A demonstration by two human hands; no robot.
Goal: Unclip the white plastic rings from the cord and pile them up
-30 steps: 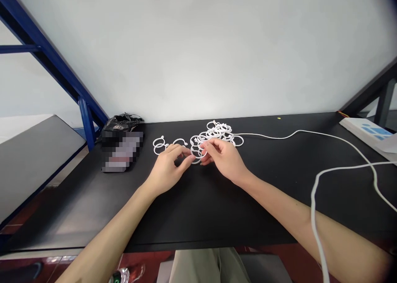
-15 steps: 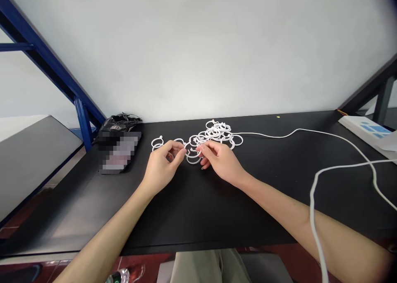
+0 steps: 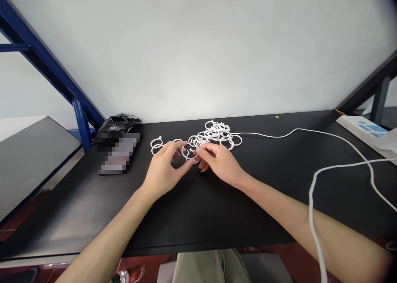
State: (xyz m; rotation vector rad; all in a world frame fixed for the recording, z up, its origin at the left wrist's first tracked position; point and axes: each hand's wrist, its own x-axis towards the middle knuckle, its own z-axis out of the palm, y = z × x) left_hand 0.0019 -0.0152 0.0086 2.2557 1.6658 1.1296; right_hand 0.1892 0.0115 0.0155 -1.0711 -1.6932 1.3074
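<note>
A thin white plastic ring (image 3: 182,154) is between my two hands, with a gap or small clasp in its outline. My left hand (image 3: 166,165) holds it across the left side, index fingertip at its upper edge and thumb at its lower edge. Pinched together, the thumb and index finger of my right hand (image 3: 221,163) grip the ring's right side. Just behind lies a heap of similar white rings (image 3: 217,130), each with a small knob. Two more rings (image 3: 156,144) lie left of my left hand, and another is partly hidden behind its fingers.
A dark pouch with a blurred-out surface (image 3: 119,155) and a crumpled black plastic bag (image 3: 119,122) lie at the left. A white cable (image 3: 313,184) loops across the black table (image 3: 217,217) and over my right forearm. A white box (image 3: 366,130) stands far right.
My left thumb and fingers have spread from a pinch on the ring's left edge to a wider hold across it. My right hand stays almost in place, still pinching.
</note>
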